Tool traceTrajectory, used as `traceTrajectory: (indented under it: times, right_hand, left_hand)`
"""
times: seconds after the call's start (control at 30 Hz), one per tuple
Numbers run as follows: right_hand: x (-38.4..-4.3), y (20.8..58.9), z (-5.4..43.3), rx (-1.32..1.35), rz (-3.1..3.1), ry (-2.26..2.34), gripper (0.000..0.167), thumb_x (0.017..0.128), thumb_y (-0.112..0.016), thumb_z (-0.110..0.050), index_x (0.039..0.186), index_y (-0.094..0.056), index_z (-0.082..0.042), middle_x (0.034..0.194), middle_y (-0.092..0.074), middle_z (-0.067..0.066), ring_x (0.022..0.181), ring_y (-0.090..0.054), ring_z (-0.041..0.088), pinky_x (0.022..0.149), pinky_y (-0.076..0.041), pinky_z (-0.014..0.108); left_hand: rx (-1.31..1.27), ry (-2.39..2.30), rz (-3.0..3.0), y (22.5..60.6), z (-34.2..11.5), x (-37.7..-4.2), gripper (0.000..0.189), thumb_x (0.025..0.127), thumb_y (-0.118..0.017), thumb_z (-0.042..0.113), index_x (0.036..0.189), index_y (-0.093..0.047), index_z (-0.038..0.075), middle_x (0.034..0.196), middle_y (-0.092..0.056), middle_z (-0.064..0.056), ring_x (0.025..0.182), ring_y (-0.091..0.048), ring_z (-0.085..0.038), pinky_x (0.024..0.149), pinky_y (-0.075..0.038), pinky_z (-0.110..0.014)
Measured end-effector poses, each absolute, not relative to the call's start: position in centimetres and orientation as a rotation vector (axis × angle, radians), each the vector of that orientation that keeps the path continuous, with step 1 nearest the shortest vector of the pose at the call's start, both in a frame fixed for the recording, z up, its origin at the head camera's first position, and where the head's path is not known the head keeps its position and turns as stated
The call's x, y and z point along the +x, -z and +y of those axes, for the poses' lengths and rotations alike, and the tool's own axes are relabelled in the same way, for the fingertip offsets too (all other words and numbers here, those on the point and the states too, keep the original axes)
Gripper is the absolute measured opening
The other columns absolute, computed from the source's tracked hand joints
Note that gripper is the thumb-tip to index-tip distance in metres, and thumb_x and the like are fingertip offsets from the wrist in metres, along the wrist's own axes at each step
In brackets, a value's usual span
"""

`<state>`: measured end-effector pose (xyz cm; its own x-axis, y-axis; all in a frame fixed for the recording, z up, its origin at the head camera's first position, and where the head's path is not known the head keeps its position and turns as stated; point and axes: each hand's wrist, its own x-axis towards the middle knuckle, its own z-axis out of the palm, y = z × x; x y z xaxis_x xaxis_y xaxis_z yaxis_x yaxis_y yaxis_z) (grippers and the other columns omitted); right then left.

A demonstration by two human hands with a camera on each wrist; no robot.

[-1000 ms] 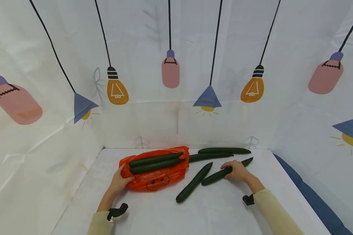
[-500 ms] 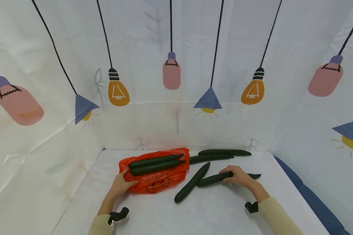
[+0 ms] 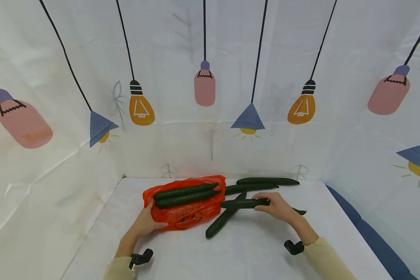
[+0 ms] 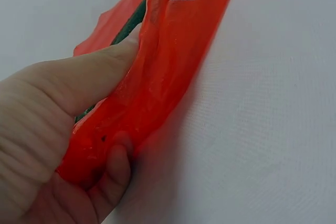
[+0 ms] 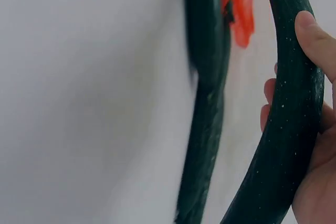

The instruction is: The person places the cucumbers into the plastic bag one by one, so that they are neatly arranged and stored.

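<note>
A red plastic bag (image 3: pixel 210 212) with a printed smile lies at the left of the table. Its left end is gripped by my left hand (image 3: pixel 143 222), thumb above and fingers curled beneath in the left wrist view. Two dark green cucumbers, an upper cucumber (image 3: pixel 182 191) and a lower cucumber (image 3: pixel 187 200), rest side by side within the bag's spread folds. My right hand (image 3: pixel 280 208) holds another cucumber (image 3: pixel 243 203) above the table, its left end pointing at the bag. Beneath it, a slanted cucumber (image 3: pixel 218 225) lies on the table, partly covered from view.
Behind the held one, a cucumber (image 3: pixel 252 187) reaches the bag's right side, and a further cucumber (image 3: pixel 267 181) lies along the back. White sheets printed with lamps (image 3: pixel 204 89) hang around the white table (image 3: pixel 203 260). Dark blue fabric (image 3: pixel 371 233) shows beyond the right edge.
My right hand has raised its cucumber off the table and carried it left, over the slanted cucumber. That slanted one has shifted slightly left. The left hand keeps hold of the bag.
</note>
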<state>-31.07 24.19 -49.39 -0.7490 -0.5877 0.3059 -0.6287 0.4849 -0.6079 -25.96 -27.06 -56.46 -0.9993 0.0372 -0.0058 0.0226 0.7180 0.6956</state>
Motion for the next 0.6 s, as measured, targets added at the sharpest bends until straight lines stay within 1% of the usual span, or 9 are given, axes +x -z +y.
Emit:
traceTrajectory:
  times: [0.1,0.17,0.3,0.4,0.47,0.6]
  right_hand:
    - [-31.1,48.5,22.7,1.058,-2.629,-1.158,0.032,0.082,-0.078,-0.023,0.112,-0.071,-0.016,0.107,-0.068,-0.006,0.087,-0.061,0.011,0.071,-0.052,0.028]
    - [-31.3,48.0,21.7,1.063,-2.597,-1.177,0.032,0.081,-0.079,-0.023,0.112,-0.072,-0.018,0.109,-0.068,-0.007,0.091,-0.061,0.011,0.075,-0.053,0.029]
    - [-32.0,47.3,19.5,1.110,-2.519,-1.162,0.033,0.079,-0.080,-0.021,0.111,-0.073,-0.015,0.109,-0.068,-0.008,0.098,-0.062,0.011,0.081,-0.053,0.031]
    - [-32.2,46.8,17.7,1.141,-2.477,-1.146,0.033,0.078,-0.081,-0.020,0.110,-0.074,-0.012,0.106,-0.069,-0.007,0.093,-0.062,0.011,0.079,-0.054,0.031]
    - [-32.3,46.6,16.4,1.154,-2.466,-1.156,0.032,0.078,-0.081,-0.019,0.109,-0.074,-0.013,0.104,-0.070,-0.006,0.091,-0.062,0.010,0.079,-0.054,0.031]
    - [-32.6,46.1,14.1,1.150,-2.501,-1.185,0.031,0.080,-0.079,-0.022,0.111,-0.074,-0.016,0.105,-0.070,-0.008,0.093,-0.063,0.010,0.081,-0.054,0.032]
  left_hand:
    - [0.035,-1.193,2.882,56.3,-26.8,-25.8,0.132,0.062,-0.087,0.050,0.150,-0.010,-0.012,0.150,-0.025,-0.033,0.136,-0.027,-0.047,0.107,-0.027,-0.061]
    - [0.038,-1.194,2.877,56.2,-26.8,-25.8,0.134,0.061,-0.087,0.051,0.150,-0.009,-0.011,0.150,-0.025,-0.033,0.137,-0.027,-0.047,0.107,-0.027,-0.061]
    - [0.038,-1.196,2.870,56.0,-26.7,-25.7,0.134,0.061,-0.088,0.050,0.150,-0.008,-0.011,0.150,-0.025,-0.033,0.137,-0.026,-0.047,0.107,-0.027,-0.061]
    - [0.039,-1.193,2.875,55.9,-26.7,-25.7,0.133,0.062,-0.088,0.050,0.150,-0.008,-0.011,0.150,-0.026,-0.033,0.137,-0.027,-0.047,0.107,-0.027,-0.061]
    - [0.040,-1.187,2.874,55.8,-26.6,-25.6,0.133,0.063,-0.087,0.049,0.150,-0.008,-0.011,0.150,-0.026,-0.033,0.136,-0.027,-0.047,0.107,-0.028,-0.061]
    - [0.031,-1.175,2.878,55.6,-26.4,-25.6,0.132,0.063,-0.087,0.050,0.151,-0.008,-0.010,0.151,-0.026,-0.031,0.137,-0.027,-0.046,0.106,-0.028,-0.062]
